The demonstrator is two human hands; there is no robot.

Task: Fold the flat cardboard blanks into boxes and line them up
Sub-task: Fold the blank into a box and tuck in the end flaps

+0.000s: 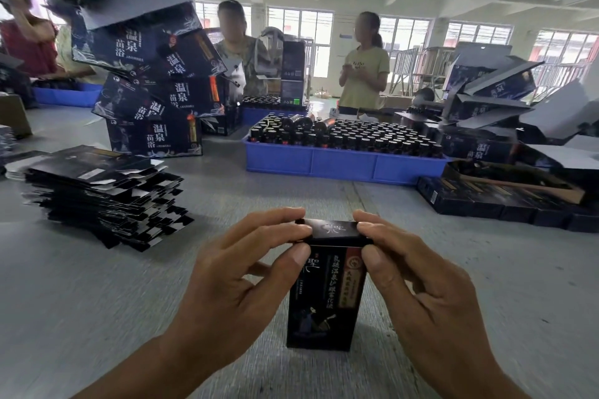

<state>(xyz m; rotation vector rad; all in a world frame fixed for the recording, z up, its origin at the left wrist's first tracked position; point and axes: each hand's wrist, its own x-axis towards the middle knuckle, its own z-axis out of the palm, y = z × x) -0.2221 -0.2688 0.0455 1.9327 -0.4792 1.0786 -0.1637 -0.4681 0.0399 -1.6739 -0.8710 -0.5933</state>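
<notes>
A small black printed box [325, 298] stands upright on the grey table [97, 285] in front of me. My left hand [240, 272] pinches the left end of its top flap between thumb and fingers. My right hand [418, 275] pinches the right end the same way. The top flap lies folded down across the box. A tall stack of flat black blanks [103, 194] sits to the left on the table.
A blue tray [343, 163] full of dark bottles stands behind the box. Large dark cartons [155, 136] are piled at the back left, more cartons [486, 146] and a row of small boxes [505, 201] at the right. Two people stand beyond the tray.
</notes>
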